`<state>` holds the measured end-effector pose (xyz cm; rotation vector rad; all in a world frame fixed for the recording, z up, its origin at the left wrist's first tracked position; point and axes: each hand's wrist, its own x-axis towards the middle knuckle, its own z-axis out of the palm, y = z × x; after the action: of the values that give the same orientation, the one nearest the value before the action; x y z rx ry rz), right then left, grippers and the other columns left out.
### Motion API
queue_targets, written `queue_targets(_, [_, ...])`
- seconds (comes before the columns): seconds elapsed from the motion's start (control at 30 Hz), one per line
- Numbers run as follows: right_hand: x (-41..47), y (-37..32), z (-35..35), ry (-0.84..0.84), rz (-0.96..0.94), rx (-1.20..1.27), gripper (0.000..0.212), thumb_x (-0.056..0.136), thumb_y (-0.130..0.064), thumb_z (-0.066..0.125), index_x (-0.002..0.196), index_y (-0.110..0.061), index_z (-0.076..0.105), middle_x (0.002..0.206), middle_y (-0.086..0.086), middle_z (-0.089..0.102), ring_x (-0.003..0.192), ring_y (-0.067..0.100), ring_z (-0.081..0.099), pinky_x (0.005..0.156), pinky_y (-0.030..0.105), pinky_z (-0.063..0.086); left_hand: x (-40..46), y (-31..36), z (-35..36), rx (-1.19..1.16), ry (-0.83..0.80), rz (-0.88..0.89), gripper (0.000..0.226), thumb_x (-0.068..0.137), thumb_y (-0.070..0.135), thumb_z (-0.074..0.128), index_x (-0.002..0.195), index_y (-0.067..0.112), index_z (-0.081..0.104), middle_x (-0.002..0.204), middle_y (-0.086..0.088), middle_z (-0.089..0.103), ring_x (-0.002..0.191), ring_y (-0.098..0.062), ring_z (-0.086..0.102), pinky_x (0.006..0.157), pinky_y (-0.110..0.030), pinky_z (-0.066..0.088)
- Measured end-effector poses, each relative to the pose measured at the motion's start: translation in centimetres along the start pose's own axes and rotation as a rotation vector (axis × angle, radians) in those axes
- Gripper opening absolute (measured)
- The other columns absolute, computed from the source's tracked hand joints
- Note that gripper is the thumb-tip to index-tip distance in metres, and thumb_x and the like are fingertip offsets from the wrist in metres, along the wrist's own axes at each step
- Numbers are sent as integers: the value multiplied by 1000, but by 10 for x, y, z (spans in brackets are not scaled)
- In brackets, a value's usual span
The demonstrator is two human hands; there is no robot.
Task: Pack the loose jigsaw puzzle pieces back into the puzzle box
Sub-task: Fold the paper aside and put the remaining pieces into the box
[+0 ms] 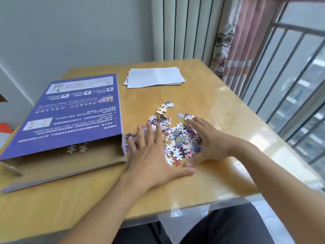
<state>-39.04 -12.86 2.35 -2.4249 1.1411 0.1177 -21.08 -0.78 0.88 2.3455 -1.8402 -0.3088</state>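
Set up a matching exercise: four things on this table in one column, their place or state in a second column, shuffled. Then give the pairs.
1. puzzle box
2. white papers
3. left hand
4. right hand

A. at the table's far side
B. flat, fingers spread, beside the box mouth
C. lying with its near end open
D. cupped against the right of the pile of pieces

Pairs: 1-C, 2-A, 3-B, 4-D

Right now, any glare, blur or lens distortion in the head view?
Head view: window glare streaks the table on its right side; left hand and puzzle pieces slightly motion-blurred; wide-angle bending tilts the window bars; puzzle box print soft.
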Motion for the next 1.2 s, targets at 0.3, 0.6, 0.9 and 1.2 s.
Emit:
queue_targets(0.3, [18, -8, 6, 163, -202, 52, 97, 71, -68, 75, 153, -36, 35, 158, -10, 29, 146, 11, 21, 119, 29, 22, 15, -18, 11, -165, 190, 118, 127, 53, 100, 33, 156, 31, 7, 165, 11, 7, 153, -14, -4, 124, -43, 10])
queue_targets(0.6, [-4, -4, 13, 283, -136, -13, 140, 45, -98, 61, 159, -29, 17, 160, -12, 22, 148, 9, 12, 121, 35, 24, 21, -16, 6, -159, 401, 16, 109, 73, 93, 24, 155, 21, 22, 163, -7, 23, 152, -29, 5, 123, -47, 13])
queue_targets(0.9, [5, -31, 29, 297, -163, 64, 132, 55, -89, 65, 159, -27, 15, 161, -13, 21, 148, 6, 9, 116, 26, 21, 22, -19, 8, -81, 223, -182, 120, 68, 97, 19, 155, 16, 14, 163, -16, 16, 151, -37, 5, 122, -51, 5])
queue_targets(1.2, [14, -25, 36, 483, -228, 6, 60, 85, -67, 60, 127, -25, 58, 118, -6, 55, 111, 16, 46, 93, 30, 42, 16, -23, 4, -590, 276, 39, 76, 87, 76, 40, 143, 25, 44, 142, 9, 52, 131, -8, 45, 101, -22, 34])
